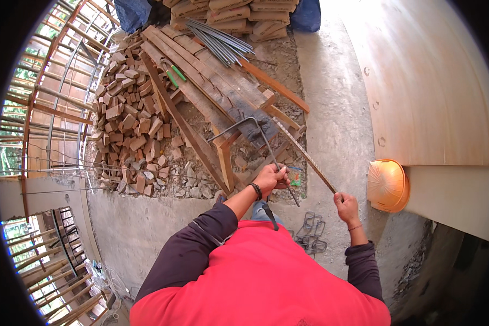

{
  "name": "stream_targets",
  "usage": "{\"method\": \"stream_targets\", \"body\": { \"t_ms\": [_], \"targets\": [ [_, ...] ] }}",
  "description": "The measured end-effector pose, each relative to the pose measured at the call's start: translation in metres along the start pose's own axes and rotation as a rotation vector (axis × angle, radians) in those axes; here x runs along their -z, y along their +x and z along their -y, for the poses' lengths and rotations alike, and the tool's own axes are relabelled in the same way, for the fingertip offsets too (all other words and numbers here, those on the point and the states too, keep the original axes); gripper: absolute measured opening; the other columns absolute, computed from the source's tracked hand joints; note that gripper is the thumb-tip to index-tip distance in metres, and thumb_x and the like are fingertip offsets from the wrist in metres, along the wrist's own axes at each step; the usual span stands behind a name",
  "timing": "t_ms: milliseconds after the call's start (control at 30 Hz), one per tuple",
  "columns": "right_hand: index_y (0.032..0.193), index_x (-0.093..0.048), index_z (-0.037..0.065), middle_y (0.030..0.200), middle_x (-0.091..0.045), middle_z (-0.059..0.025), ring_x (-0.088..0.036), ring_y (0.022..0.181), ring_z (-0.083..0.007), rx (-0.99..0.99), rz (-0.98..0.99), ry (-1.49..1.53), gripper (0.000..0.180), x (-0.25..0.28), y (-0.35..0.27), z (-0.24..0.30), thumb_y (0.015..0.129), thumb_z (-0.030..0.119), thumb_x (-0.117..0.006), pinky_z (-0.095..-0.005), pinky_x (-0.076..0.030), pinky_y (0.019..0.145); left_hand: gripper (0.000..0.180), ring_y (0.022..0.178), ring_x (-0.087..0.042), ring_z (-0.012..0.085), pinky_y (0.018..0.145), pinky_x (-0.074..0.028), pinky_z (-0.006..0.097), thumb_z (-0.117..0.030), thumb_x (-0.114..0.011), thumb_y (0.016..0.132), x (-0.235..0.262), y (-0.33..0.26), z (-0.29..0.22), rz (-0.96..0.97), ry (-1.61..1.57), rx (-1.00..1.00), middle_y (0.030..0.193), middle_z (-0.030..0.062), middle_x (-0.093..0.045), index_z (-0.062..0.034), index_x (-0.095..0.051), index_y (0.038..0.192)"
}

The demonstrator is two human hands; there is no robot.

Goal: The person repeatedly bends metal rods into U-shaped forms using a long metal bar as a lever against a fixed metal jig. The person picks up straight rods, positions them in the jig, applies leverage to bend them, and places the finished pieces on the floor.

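Observation:
My left hand (271, 178) is closed around a thin steel rod (265, 140), bent at a corner close to the near end of the wooden bench (223, 95). The rod's free end sticks out below my fingers. My right hand (348, 208) grips the lower end of a long ribbed steel bar (307, 156). That bar slants up and left to the bench's near end, where a dark plate (251, 130) lies; how they meet there is too small to tell. On the floor below my hands lie several bent wire frames (311, 233).
A green-handled tool (172, 77) and a bundle of steel rods (220, 43) rest on the bench. Broken bricks (127, 117) are heaped on the left, stacked sacks (233, 19) behind. On the right are an orange plastic tub (388, 186) and a plywood sheet (424, 98).

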State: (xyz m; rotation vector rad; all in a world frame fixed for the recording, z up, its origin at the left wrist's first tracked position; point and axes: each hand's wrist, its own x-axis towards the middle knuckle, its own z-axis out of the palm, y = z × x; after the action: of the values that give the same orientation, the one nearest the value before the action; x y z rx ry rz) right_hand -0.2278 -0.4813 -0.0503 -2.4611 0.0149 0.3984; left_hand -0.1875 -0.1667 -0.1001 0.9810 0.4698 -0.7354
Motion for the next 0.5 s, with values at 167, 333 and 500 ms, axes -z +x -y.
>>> {"method": "stream_targets", "body": {
  "t_ms": [167, 333, 500],
  "targets": [
    [0.066, -0.060, 0.002, 0.061, -0.056, -0.0227, -0.059, 0.062, -0.0418, 0.122, 0.100, -0.272, 0.063, 0.028, 0.049, -0.017, 0.089, 0.059, -0.050, -0.0480, -0.044, 0.055, 0.017, 0.079, -0.066, 0.0165, 0.078, -0.057, 0.037, -0.023, -0.050, 0.100, 0.001, 0.000, 0.004, 0.007, -0.067, 0.034, 0.082, 0.0010, -0.059, -0.0064, -0.054, 0.102],
    [0.067, -0.060, 0.002, 0.065, -0.058, -0.0230, -0.060, 0.067, -0.0414, 0.170, 0.202, -0.381, 0.061, 0.055, 0.092, -0.017, 0.088, 0.058, -0.051, -0.0475, -0.046, 0.059, 0.021, 0.081, -0.065, 0.0164, 0.080, -0.057, 0.038, -0.025, -0.050, 0.100, 0.002, 0.001, 0.007, 0.003, -0.097, 0.015, 0.083, 0.0017, -0.060, -0.0049, -0.054, 0.103],
    [0.069, -0.061, 0.000, 0.066, -0.058, -0.0240, -0.060, 0.068, -0.0412, 0.211, 0.266, -0.537, 0.062, 0.083, 0.150, -0.006, 0.087, 0.058, -0.052, -0.0474, -0.047, 0.062, 0.021, 0.079, -0.065, 0.0156, 0.080, -0.057, 0.037, -0.025, -0.051, 0.100, 0.000, -0.003, 0.005, 0.018, -0.125, 0.012, 0.082, 0.0013, -0.060, -0.0045, -0.054, 0.102]
  ]
}}
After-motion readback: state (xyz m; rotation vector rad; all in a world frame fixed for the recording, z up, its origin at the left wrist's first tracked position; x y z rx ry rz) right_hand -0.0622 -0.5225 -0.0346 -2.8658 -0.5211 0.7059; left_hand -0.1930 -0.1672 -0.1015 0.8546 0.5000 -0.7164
